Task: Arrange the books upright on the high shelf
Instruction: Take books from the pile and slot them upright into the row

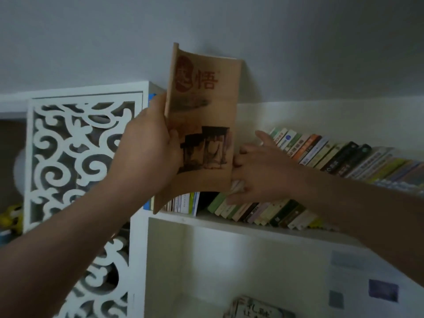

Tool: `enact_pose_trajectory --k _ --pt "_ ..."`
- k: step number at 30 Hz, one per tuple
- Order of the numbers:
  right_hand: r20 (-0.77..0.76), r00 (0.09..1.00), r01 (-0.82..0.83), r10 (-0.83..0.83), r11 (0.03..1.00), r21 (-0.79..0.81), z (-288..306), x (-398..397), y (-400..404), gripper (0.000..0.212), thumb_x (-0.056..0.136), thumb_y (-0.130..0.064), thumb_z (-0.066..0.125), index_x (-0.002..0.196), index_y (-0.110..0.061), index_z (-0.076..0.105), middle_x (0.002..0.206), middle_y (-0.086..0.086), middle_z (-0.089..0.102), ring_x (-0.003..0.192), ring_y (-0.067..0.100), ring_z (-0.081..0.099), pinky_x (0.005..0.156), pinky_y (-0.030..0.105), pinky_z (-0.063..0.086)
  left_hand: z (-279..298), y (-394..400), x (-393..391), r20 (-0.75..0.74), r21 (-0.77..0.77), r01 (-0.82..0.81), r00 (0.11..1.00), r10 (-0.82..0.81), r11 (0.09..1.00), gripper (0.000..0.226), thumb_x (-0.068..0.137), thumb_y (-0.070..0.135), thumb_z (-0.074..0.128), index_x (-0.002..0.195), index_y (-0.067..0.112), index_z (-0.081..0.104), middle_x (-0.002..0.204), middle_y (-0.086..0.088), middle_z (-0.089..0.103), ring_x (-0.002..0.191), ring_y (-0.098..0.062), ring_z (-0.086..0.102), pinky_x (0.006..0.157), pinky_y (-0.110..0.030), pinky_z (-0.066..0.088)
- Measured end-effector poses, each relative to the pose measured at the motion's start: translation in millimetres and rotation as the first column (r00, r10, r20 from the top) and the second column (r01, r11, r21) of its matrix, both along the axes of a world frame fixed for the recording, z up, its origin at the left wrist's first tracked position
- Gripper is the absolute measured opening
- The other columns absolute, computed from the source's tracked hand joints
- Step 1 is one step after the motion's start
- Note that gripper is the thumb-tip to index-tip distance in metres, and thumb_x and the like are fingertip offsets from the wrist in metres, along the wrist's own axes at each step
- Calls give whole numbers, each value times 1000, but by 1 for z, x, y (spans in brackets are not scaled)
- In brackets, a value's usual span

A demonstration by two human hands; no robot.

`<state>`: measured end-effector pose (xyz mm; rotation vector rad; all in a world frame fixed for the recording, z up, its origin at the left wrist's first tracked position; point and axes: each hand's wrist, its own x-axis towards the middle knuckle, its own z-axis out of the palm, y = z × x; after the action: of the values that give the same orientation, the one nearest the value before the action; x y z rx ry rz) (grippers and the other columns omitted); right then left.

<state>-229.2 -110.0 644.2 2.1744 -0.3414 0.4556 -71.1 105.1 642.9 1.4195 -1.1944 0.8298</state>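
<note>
the left hand (pixel 149 143) grips a tan book (pixel 202 125) by its spine edge, thumb curled over the front cover and the other fingers hidden behind it. the book stands nearly upright in front of the high shelf (pixel 229 223), its lower corner hanging just past the shelf's front lip and its top against the wall (pixel 298 42). the right hand (pixel 261 171) reaches in just right of the book, fingers spread and fairly straight, their tips pressing on the first of the leaning books (pixel 309 157); it looks to be holding that slanted row back, though whether any finger curls round a spine cannot be told.

the tan book is a thin paperback and bends visibly: both the top and bottom edges bow. it should be light but floppy, so it will handle better gripped low near the spine, where it is stiffest, than by the loose fore-edge. between the thumb and the right fingertips a dark gap opens beside a few upright books (pixel 185 203); that seems the slot for it.

the cover carries a large red character 悟 beside a red seal-like mark, above dark ink drawings. the spines in the row have print too small to read.
</note>
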Motion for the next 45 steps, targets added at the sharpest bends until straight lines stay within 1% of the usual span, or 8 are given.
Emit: enact_pose_trajectory --k 10,14,20,25,31,35,39,45 --pt "133 991 -26 22 999 33 1 -11 1 76 94 -76 3 109 -50 73 107 -24 68 115 13 60 112 60 20 -17 -16 -41 14 -25 -60 998 61 998 58 93 -3 49 146 20 42 113 6 56 90 -11 54 67 -22 43" --pt "189 982 -12 -14 990 137 4 13 5 52 101 -67 32 94 -31 69 91 -10 66 104 23 65 103 53 37 -17 -29 -63 100 17 -44 994 42 999 57 95 2 53 146 27 42 114 11 56 95 -6 53 70 -9 38" --pt "-42 985 171 -166 958 231 39 36 5 83 90 -77 45 163 -42 28 165 -6 39 133 28 57 85 37 47 -18 -45 -53 131 94 -89 988 76 992 62 96 4 54 149 32 37 117 8 58 96 -11 52 71 -20 42" --pt "-26 977 212 -212 949 235 52 32 -3 31 96 -50 56 101 -23 71 94 -1 66 77 17 61 59 29 45 -39 -95 -19 15 139 -45 999 43 989 63 103 12 56 157 22 26 117 2 64 97 -15 66 74 -25 53" --pt "168 983 10 -77 930 366 42 43 -4 46 88 -64 60 115 -27 52 98 -1 61 85 22 62 72 37 55 -82 -135 24 -34 -120 -284 959 282 951 68 105 32 48 164 13 20 139 -15 41 122 -23 38 103 -33 30" --pt "96 980 57 -176 705 707 50 62 18 17 95 -25 57 105 -12 62 94 7 63 82 22 61 64 32 47 -96 -146 25 -103 -70 -256 963 248 964 68 105 47 33 165 19 15 162 -9 25 145 -28 23 119 -45 19" --pt "275 942 -251 -194 139 958 61 75 30 24 101 -14 46 121 -24 54 95 3 58 90 26 59 83 45 59 -97 -139 18 35 31 -40 999 38 999 69 106 37 32 167 24 2 173 1 7 158 -24 4 128 -50 13" --pt "262 919 -222 -293 164 961 49 95 14 18 104 -27 53 120 -26 60 115 8 67 105 31 65 94 56 58 -91 -117 50 252 221 -26 967 -32 975 80 99 64 24 167 31 -4 175 6 -3 156 -31 7 122 -60 22"
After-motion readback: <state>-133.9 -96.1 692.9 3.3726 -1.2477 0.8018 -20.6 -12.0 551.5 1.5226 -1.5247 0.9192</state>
